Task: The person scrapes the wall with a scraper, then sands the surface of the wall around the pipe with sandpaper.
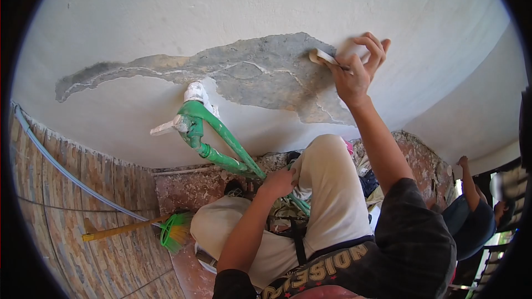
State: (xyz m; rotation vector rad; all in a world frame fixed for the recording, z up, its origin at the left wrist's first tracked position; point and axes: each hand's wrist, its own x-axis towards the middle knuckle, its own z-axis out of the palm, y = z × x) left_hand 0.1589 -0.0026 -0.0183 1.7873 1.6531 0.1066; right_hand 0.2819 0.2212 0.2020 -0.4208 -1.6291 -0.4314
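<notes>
My right hand (356,75) is raised against the white wall (166,11), its thumb and fingers closed on a small pale flat piece (322,57). I cannot tell exactly what kind of tool or pad it is. It touches the right part of a bare grey patch (249,75) with ragged edges, where the paint is gone. Lower down, my left hand (280,182) is closed around a green hose (230,138) beside my bent knee. The hose leads up to a paint-smeared tap (194,93) on the wall; my left fingertips are partly hidden.
A grey-blue pipe or hose (66,171) runs along the tiled surface (50,210) at left. A broom with green bristles (176,231) and a yellow handle lies near it. Flakes litter the red floor (183,194). Another person (471,221) is at the far right.
</notes>
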